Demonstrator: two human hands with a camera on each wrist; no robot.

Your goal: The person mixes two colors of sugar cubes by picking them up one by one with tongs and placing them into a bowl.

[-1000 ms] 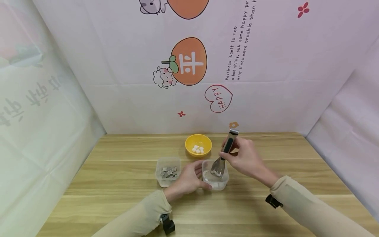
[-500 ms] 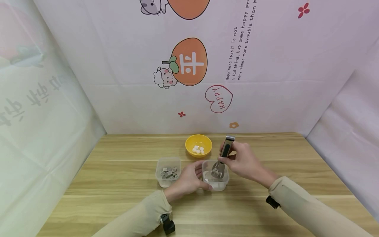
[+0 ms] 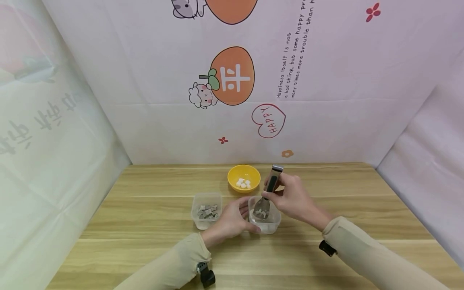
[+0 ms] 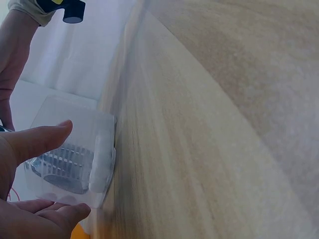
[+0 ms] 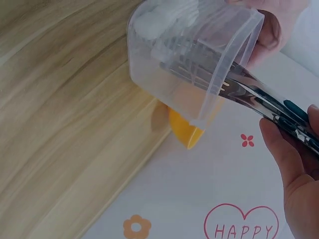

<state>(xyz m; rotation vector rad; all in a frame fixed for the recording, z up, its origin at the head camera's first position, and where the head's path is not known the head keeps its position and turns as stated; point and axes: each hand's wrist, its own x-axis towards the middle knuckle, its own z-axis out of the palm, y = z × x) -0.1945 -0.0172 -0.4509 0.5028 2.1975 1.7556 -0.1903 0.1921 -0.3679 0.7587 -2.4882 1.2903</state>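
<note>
My left hand point(image 3: 232, 219) holds the near clear plastic container point(image 3: 269, 229), thumb at its front and fingers behind it. In the left wrist view the thumb and fingers lie on either side of this box. My right hand point(image 3: 291, 197) grips a pair of metal tongs point(image 3: 272, 181) with dark handle inserts. Their slotted heads point(image 4: 65, 159) reach down into the container. White lumps point(image 5: 159, 22) lie inside it, seen through the wall in the right wrist view. Whether the heads pinch one of them I cannot tell.
Left of my left hand stands a second clear container point(image 3: 196, 199) with several grey cubes point(image 3: 207, 211). Behind, a yellow bowl point(image 3: 232, 172) holds several white pieces point(image 3: 243, 183). A printed cloth point(image 3: 174, 121) hangs at the back edge of the wooden table point(image 3: 145, 225).
My right hand has moved a little left and the tongs' top has come lower and left, their heads staying inside the container. The left hand and the containers have kept their places.
</note>
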